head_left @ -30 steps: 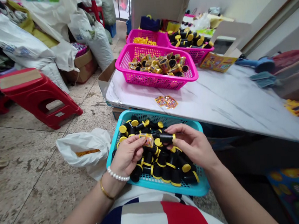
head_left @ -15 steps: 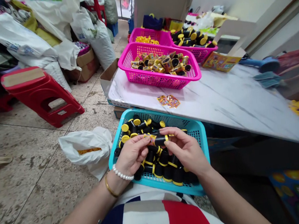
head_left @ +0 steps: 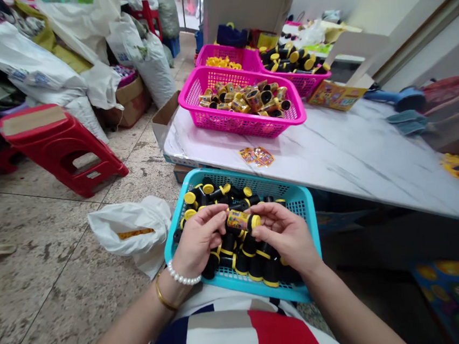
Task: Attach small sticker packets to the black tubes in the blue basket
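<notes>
Between my two hands is a small black plastic tube [head_left: 239,221] with a yellow end and a colourful printed label round its side. My left hand [head_left: 203,238], with a pearl bracelet at the wrist, pinches the tube's left end. At the yellow end, the thumb and fingers of my right hand [head_left: 286,234] close on it. Directly below, a turquoise basket [head_left: 311,223] on my lap holds many black tubes [head_left: 255,267] with yellow ends, lying in a jumble. Beyond it, a few loose printed labels [head_left: 257,157] lie near the table's edge.
On the marble-patterned table [head_left: 333,156] stands a pink basket [head_left: 245,127] of labelled tubes. Behind it are pink baskets with yellow parts [head_left: 223,63] and black tubes [head_left: 295,57]. A white bag [head_left: 130,219] and a red stool [head_left: 64,144] are on the floor at left.
The label, earlier held at the tube's left with black plastic bare, now lies round the tube. My fingers have shifted slightly, and the yellow end faces me more.
</notes>
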The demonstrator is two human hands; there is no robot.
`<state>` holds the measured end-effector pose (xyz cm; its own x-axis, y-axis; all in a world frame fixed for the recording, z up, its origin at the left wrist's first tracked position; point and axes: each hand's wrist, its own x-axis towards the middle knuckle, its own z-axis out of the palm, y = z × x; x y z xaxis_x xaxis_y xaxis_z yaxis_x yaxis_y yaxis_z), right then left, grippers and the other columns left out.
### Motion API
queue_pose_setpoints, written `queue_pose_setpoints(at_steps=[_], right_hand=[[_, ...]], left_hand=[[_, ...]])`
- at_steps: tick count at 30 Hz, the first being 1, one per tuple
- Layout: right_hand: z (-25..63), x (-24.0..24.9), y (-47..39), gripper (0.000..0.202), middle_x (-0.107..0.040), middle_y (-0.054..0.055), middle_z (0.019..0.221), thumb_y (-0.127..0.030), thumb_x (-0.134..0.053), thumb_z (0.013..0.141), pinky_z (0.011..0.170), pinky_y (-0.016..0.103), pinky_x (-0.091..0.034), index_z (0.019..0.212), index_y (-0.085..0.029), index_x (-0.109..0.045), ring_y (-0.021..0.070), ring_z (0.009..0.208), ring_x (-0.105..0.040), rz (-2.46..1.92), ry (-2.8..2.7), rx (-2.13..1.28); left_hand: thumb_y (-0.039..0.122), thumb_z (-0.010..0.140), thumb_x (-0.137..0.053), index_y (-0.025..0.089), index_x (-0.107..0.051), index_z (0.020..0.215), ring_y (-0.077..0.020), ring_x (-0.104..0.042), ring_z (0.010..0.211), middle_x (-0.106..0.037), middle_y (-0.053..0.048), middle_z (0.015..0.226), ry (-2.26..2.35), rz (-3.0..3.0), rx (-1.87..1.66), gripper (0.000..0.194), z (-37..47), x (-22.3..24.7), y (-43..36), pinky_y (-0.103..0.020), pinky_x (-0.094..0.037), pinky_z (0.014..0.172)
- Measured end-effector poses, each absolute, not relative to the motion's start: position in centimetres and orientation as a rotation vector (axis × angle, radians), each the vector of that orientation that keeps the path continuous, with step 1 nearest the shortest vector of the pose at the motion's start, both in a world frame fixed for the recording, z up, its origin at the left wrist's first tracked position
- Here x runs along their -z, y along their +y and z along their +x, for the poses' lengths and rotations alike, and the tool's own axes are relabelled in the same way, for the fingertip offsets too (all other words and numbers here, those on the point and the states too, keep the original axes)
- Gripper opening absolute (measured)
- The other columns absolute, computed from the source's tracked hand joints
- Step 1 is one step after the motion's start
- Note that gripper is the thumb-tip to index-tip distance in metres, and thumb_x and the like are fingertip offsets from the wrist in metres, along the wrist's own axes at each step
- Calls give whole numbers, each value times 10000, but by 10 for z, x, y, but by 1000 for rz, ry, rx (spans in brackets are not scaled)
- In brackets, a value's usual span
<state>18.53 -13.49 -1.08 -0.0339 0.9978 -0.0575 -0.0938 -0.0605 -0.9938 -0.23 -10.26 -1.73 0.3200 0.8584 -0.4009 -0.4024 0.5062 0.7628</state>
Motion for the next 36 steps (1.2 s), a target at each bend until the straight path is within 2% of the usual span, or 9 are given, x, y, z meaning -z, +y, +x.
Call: queue_pose_setpoints(at_steps=[3,7,10,13,20,26,29,33,36], right_hand=[[188,9,-137,313,-669,36,1045,-191,-774,714,763,280,-555,1002,-261,-676,171,911,-642,-1086,-1182,-1346],[190,5,-138,231,-594,62,1146,-206,-750,737,698,285,-561,956,-247,-693,173,892,-625,-1033,-1275,-1345],[191,5,-142,280,-594,58,1087,-219,-731,760,681,291,-564,1030,-253,-664,155,817,-629,-1106,-1315,-1285],[191,6,-147,370,-639,41,1001,-201,-716,778,736,320,-569,1124,-274,-609,163,815,-647,-1212,-1403,-1106],[186,6,-147,294,-702,36,1005,-113,-711,770,848,345,-550,1016,-274,-696,194,948,-658,-1234,-1779,-502],[192,2,-142,355,-692,48,1054,-86,-715,755,856,324,-551,1062,-264,-689,187,967,-658,-1163,-1861,-380],[189,7,-139,312,-710,42,1000,-121,-737,742,835,328,-562,1019,-259,-703,189,915,-671,-1197,-1814,-466],[178,17,-134,191,-712,30,891,-216,-744,745,724,305,-596,932,-236,-709,172,769,-688,-1306,-1436,-879],[178,19,-133,304,-707,37,945,-254,-733,757,749,315,-595,1058,-244,-687,171,792,-685,-1289,-1321,-1055]], left_hand=[[298,713,-759,191,-599,1152,-89,-574,688,-630,-47,954,802,779,-800,479,-3,13,-100,-137,-368,434],[317,719,-753,161,-625,1049,-114,-583,687,-661,-39,831,714,931,-651,387,-5,12,-97,-164,-409,476],[305,702,-766,149,-624,985,-101,-572,631,-671,-32,802,738,946,-643,354,-6,15,-96,-177,-417,488],[266,677,-782,134,-629,961,-81,-560,599,-672,-28,808,770,928,-640,348,-4,17,-97,-192,-440,534],[264,698,-767,136,-647,1009,-98,-584,732,-661,-26,890,757,1083,-708,356,7,17,-97,-220,-467,699],[383,797,-666,161,-551,1183,-147,-619,684,-645,-34,814,692,1046,-622,460,0,12,-90,-251,-491,580],[373,814,-649,150,-623,1060,-131,-605,666,-647,-35,783,750,1148,-697,333,0,15,-91,-237,-483,591],[318,834,-632,158,-663,1015,-139,-606,798,-668,-63,937,848,1349,-898,244,5,20,-93,-238,-486,705],[356,829,-633,150,-627,1054,-117,-584,663,-645,-38,809,805,1298,-798,305,4,20,-89,-225,-479,602]])
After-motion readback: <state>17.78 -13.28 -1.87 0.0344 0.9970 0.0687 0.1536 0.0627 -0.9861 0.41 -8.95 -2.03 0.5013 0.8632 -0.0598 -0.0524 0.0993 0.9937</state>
